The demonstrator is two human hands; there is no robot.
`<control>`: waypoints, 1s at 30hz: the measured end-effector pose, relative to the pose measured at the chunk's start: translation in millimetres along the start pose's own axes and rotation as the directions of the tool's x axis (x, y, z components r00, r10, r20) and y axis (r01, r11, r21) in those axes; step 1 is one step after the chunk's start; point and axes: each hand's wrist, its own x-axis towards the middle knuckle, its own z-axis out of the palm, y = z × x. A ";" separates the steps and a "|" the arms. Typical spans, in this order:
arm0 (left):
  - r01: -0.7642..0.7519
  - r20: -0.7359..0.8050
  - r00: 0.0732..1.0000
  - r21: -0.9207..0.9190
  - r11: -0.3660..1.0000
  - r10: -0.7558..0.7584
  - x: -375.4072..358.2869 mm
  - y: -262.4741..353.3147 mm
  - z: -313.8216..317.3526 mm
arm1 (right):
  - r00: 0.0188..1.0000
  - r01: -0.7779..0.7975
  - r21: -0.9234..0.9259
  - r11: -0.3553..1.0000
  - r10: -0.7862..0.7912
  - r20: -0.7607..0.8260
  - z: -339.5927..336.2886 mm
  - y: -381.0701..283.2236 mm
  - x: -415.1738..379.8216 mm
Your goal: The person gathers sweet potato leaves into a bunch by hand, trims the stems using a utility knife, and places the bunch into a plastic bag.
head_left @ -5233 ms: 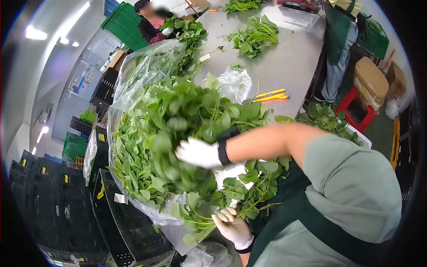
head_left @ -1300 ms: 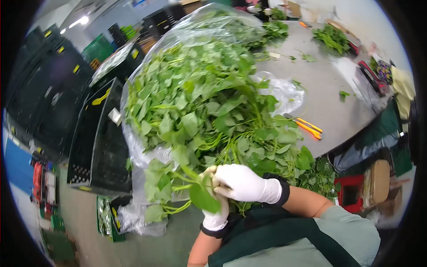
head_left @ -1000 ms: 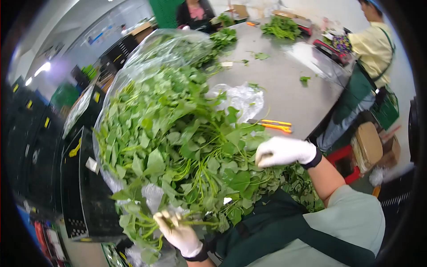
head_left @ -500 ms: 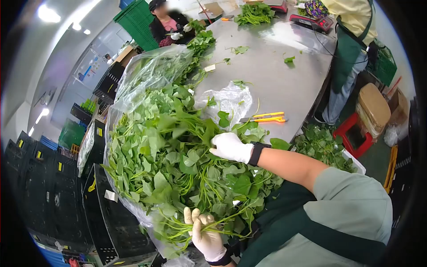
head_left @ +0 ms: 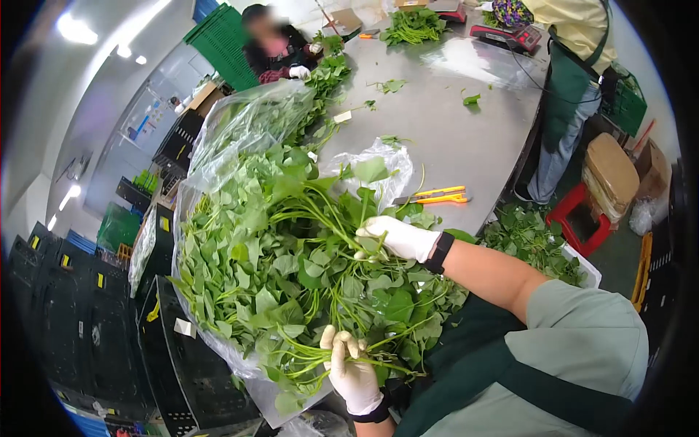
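Observation:
A large heap of leafy green stems (head_left: 247, 255) lies on a clear plastic sheet in front of me. My left hand (head_left: 353, 375), in a white glove, is closed round a bunch of leafy stems (head_left: 309, 357) near the heap's lower edge. Farther up, my right hand (head_left: 399, 239), also gloved, pinches several long green stems (head_left: 320, 218) over the heap. Their leaves spread away to the left. Beyond the right hand, orange-handled cutters or knives (head_left: 437, 195) lie on the metal table (head_left: 451, 131) beside crumpled clear plastic (head_left: 378, 164).
Another person (head_left: 280, 51) with gloved hands is at the far left end; a second person in an apron (head_left: 575, 95) stands at the right. A red scale (head_left: 502, 36) and bundled greens (head_left: 413, 25) sit at the back. Black crates (head_left: 95, 320) stand left, a red stool (head_left: 579, 218) right.
My right hand has shifted slightly right, and long stems now show stretched from its fingers. My left hand has moved a little right and up with its bunch. The far person's hands have moved.

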 end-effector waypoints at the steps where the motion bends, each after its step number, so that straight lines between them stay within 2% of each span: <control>1: -0.002 -0.004 1.000 0.007 1.000 0.002 0.6 -0.4 -1.0 | 0.998 -0.070 0.028 0.997 0.070 0.009 1.3 -3.9 -1.6; 2: 0.001 0.010 1.000 0.013 1.000 -0.001 1.6 0.0 -1.9 | 0.990 -0.138 0.058 0.989 0.137 0.017 3.1 -8.7 -4.7; 3: 0.003 0.004 1.000 0.034 0.999 -0.003 2.5 -0.3 -2.3 | 0.989 -0.133 0.136 0.982 0.122 0.090 3.2 -6.7 -4.2; 4: 0.007 -0.001 1.000 0.053 0.999 -0.007 3.1 -1.1 -2.6 | 0.982 -0.189 0.102 0.977 0.185 0.048 6.4 -9.1 -4.4; 6: -0.005 -0.004 1.000 0.056 0.998 0.005 6.0 -1.5 -2.6 | 0.933 -0.252 0.147 0.956 0.199 0.301 8.1 -10.8 -1.5; 7: 0.002 -0.013 1.000 0.069 0.998 -0.001 5.9 0.6 -0.8 | 0.938 -0.179 0.156 0.971 0.121 0.324 10.8 -7.3 -7.8; 8: 0.002 -0.028 1.000 0.083 0.997 0.000 5.7 3.1 -0.2 | 0.980 -0.047 -0.165 0.985 0.077 0.184 28.1 -17.8 -16.0; 9: -0.014 -0.017 1.000 0.098 0.995 0.016 7.0 3.9 -1.0 | 0.993 0.101 -0.493 0.864 -0.055 0.107 39.9 -21.3 -22.6; 10: -0.032 -0.025 0.999 0.094 0.995 0.034 8.6 5.5 0.8 | 0.974 0.196 -0.764 0.615 -0.211 0.080 45.6 -19.3 -28.0; 11: -0.073 -0.032 0.997 0.116 0.991 0.077 9.4 6.2 3.2 | 0.881 0.173 -0.973 0.153 -0.466 0.083 48.3 -12.9 -31.3; 12: -0.103 -0.038 0.993 0.141 0.985 0.110 8.1 6.9 3.4 | 0.885 0.172 -0.973 0.157 -0.458 0.083 48.8 -10.8 -32.0; 14: -0.178 -0.017 0.983 0.125 0.976 0.182 9.0 6.6 -4.7 | 0.823 0.221 -0.967 0.127 -0.556 0.115 46.1 -14.2 -37.4; 15: -0.206 -0.052 0.975 0.140 0.969 0.215 7.4 6.5 -2.2 | 0.874 0.240 -0.927 0.289 -0.480 0.077 48.4 -21.9 -43.1; 16: -0.230 -0.092 0.965 0.160 0.960 0.246 4.1 6.0 0.7 | 0.918 0.266 -0.877 0.400 -0.383 0.105 45.0 -24.6 -41.3; 18: -0.266 -0.072 0.957 0.158 0.951 0.280 0.8 3.1 -6.0 | 0.943 0.315 -0.762 0.566 -0.278 0.183 38.8 -22.0 -39.9; 20: -0.260 -0.083 0.958 0.137 0.956 0.273 -3.5 2.1 -2.6 | 0.960 0.277 -0.753 0.596 -0.209 0.188 41.5 -16.3 -38.3; 22: -0.237 -0.107 0.960 0.169 0.957 0.257 -4.1 1.3 -0.2 | 0.973 0.182 -0.753 0.633 -0.227 0.045 51.0 -15.5 -43.8; 23: -0.226 -0.111 0.963 0.165 0.960 0.246 -4.0 0.4 1.0 | 0.945 0.244 -0.707 0.664 -0.328 0.019 54.1 -10.8 -45.5; 24: -0.213 -0.112 0.966 0.162 0.963 0.233 -3.5 -0.1 2.1 | 0.907 0.288 -0.717 0.634 -0.420 -0.008 60.8 -9.9 -51.1; 26: -0.204 -0.119 0.967 0.168 0.964 0.225 -2.8 -1.3 6.5 | 0.713 0.395 -0.903 0.168 -0.676 0.186 61.1 -6.0 -53.7; 30: -0.186 -0.092 0.975 0.174 0.967 0.204 -1.9 -7.3 10.6 | 0.705 0.352 -0.914 0.201 -0.699 0.118 50.7 9.0 -43.8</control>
